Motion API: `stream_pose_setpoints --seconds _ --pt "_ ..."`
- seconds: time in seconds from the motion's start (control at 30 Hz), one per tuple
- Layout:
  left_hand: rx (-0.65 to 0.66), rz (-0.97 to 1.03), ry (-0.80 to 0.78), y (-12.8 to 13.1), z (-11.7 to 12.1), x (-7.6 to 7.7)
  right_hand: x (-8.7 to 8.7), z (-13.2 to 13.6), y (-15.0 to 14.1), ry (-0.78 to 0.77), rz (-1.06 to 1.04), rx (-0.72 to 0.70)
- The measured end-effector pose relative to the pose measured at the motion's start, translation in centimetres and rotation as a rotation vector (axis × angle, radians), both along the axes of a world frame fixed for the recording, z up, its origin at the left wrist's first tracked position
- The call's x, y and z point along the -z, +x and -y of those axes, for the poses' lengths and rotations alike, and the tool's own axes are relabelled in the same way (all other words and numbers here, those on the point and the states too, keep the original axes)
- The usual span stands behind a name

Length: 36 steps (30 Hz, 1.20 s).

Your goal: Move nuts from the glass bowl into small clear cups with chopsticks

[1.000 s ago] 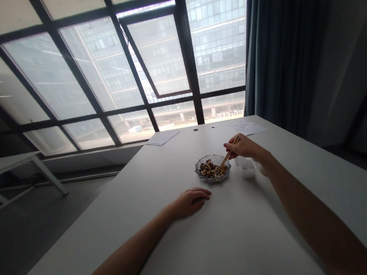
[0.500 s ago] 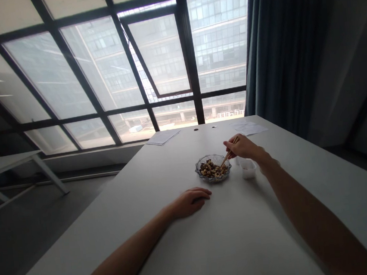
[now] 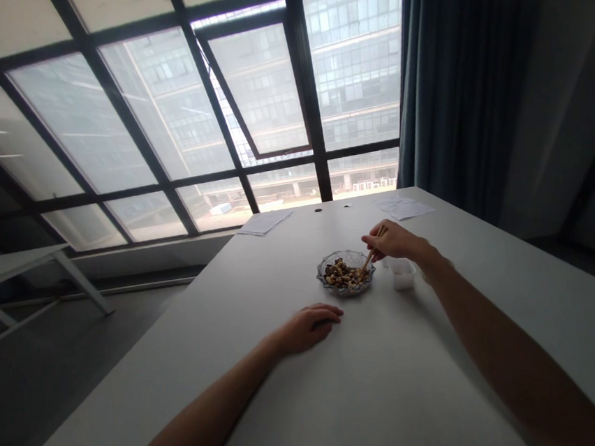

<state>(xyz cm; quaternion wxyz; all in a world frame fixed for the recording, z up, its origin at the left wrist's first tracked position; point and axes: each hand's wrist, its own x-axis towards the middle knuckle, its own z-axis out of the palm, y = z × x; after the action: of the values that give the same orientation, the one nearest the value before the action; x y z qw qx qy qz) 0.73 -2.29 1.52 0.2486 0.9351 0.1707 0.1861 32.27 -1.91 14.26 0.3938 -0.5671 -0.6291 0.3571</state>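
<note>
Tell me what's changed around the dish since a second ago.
The right hand has dipped slightly, tilting the wooden chopsticks lower, their tips still over the glass dish. Nothing was taken up or let go. The left hand stayed resting on the table, and the small white cup stayed beside the dish.

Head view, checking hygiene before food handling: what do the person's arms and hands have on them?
The left hand and right hand are bare, with no gloves or visible rings. The left arm and right arm show no sleeves, watches or bands.
</note>
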Motion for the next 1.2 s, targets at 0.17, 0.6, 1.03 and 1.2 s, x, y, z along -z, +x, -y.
stream_pose_setpoints --seconds 0.17,0.6,1.03,1.2 --pt "-0.003 -0.005 0.001 -0.1 0.1 0.1 -0.1 0.2 -0.3 0.057 -0.009 0.022" --pt "0.006 0.004 0.002 -0.8 -0.3 0.7 -2.0 1.0 2.2 0.240 -0.219 0.230" --pt "-0.002 -0.002 0.000 -1.8 0.1 0.6 -1.7 0.6 4.6 0.257 -0.100 0.533" --pt "-0.001 0.007 0.000 -1.8 0.1 0.6 -2.0 0.9 4.2 0.206 -0.096 0.551"
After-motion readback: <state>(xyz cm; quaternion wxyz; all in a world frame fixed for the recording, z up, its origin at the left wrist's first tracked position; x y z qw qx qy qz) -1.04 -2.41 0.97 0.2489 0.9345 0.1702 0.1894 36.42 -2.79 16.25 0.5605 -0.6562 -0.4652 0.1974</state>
